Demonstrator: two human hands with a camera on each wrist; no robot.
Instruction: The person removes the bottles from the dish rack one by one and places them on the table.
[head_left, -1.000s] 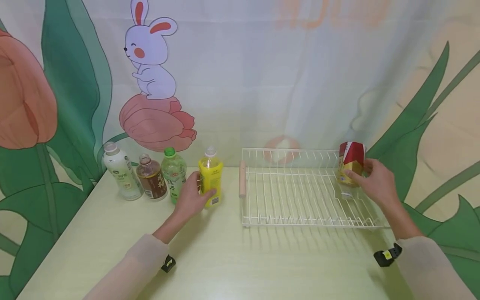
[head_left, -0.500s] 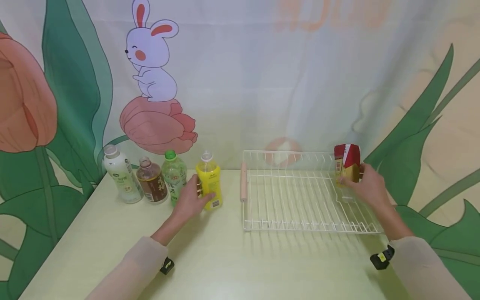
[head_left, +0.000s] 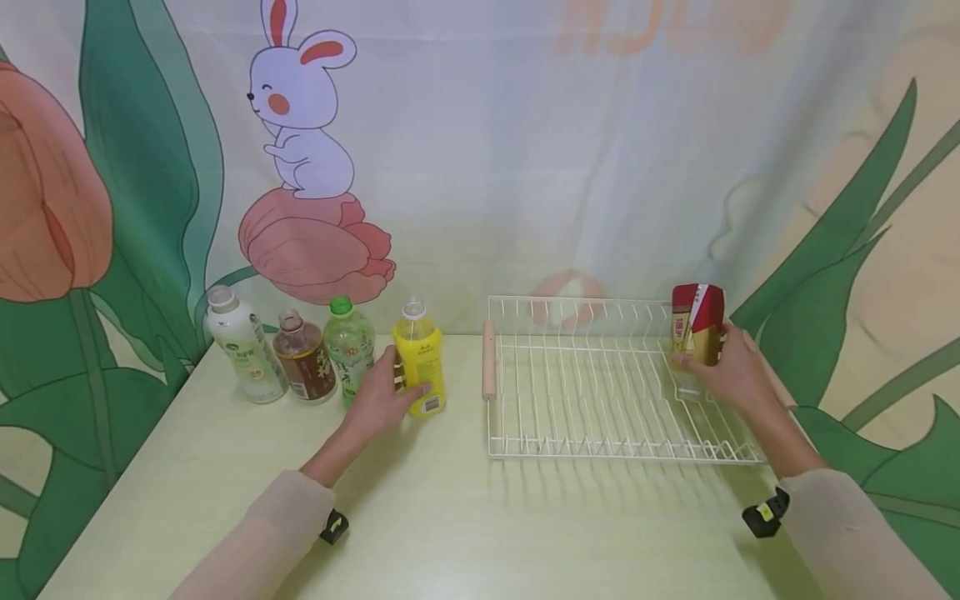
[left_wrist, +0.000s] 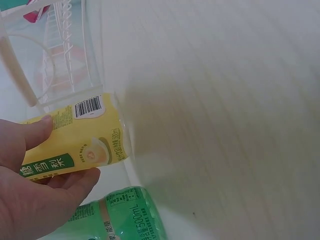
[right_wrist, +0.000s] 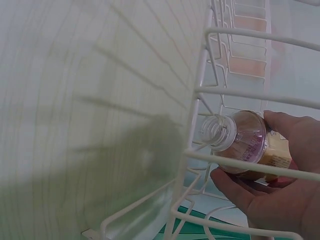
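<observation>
My left hand (head_left: 375, 396) grips the yellow-labelled plastic bottle (head_left: 423, 367) low on its side; it stands on the table left of the rack. In the left wrist view, thumb and fingers wrap the yellow label, with the base of a green bottle (left_wrist: 125, 215) close beside. My right hand (head_left: 738, 371) holds a bottle with a red and gold label (head_left: 697, 321) upside down at the right end of the white wire dish rack (head_left: 489, 425). The right wrist view shows its clear, capless neck (right_wrist: 218, 132) pointing down among the rack wires, near the rack's bottom.
Left of the yellow bottle stand a green bottle with a green cap (head_left: 349, 346), a brown-labelled bottle (head_left: 306, 362) and a whitish bottle (head_left: 243, 346). The rack has a wooden handle (head_left: 489, 360) at its left end. A printed curtain (head_left: 480, 167) hangs behind the table.
My right hand has shifted slightly left with the upside-down bottle, which has turned a little. My left hand keeps its grip on the yellow bottle, nearly in place.
</observation>
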